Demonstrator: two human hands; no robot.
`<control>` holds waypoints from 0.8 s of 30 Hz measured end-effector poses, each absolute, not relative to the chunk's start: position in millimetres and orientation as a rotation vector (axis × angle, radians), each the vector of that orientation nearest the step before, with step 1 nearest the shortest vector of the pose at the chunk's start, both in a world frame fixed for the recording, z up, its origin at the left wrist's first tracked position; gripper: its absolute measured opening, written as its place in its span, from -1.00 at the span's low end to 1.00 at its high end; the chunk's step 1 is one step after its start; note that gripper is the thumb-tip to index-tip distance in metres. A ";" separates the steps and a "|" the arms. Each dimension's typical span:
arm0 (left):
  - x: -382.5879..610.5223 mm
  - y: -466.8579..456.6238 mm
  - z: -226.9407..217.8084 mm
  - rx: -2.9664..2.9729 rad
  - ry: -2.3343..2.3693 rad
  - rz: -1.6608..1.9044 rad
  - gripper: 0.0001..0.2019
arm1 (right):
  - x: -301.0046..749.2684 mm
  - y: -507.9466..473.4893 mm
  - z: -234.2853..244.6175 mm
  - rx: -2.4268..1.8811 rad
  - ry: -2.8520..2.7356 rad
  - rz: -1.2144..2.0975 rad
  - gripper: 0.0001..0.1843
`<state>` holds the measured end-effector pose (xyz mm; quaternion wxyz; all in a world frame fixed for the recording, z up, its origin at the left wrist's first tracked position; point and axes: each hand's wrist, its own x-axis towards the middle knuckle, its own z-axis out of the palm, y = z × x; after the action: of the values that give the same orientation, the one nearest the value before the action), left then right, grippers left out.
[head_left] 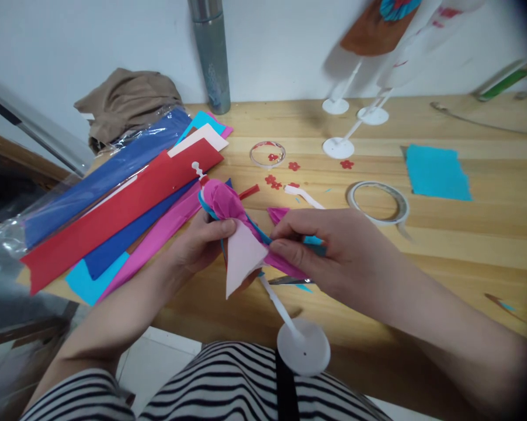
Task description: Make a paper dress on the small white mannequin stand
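Note:
My left hand (204, 240) is wrapped round a small figure on a white stand, its thumb pressing on the paper. The figure is dressed in magenta crepe paper (224, 202), with a pale pink paper piece (243, 254) in front and a blue edge. It is tilted, and its white round base (304, 346) hangs near my striped shirt. Between thumb and forefinger, my right hand (307, 245) pinches the magenta and blue paper at the figure's right side. Scissors (292, 280) lie partly hidden beneath that hand.
Red, blue and magenta paper sheets (127, 216) lie at left, beside a plastic-wrapped blue pack (106, 175) and brown cloth (129, 99). A bottle (215, 64) and white stands (339, 147) are at the back. Tape rolls (399, 204), red paper flowers (294, 166) and a turquoise sheet (437, 171) lie on the table.

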<state>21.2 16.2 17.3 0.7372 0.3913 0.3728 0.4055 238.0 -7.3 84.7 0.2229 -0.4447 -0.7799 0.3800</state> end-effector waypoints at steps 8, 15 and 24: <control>22.1 15.2 19.1 0.819 0.847 0.904 -0.52 | 237.5 -14.3 81.0 -1.172 -2.194 0.857 -0.83; 22.7 15.5 18.3 0.819 0.841 0.902 -0.52 | 234.5 -13.9 77.1 -1.214 -2.202 0.779 -0.84; 22.2 15.6 20.3 0.881 0.823 0.835 -0.52 | 234.8 -18.2 75.3 -1.183 -2.210 0.846 -0.77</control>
<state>22.2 15.6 20.3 0.7430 0.4022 0.3754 0.3812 234.8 -18.2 75.3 0.2454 -0.4333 -0.8099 0.3099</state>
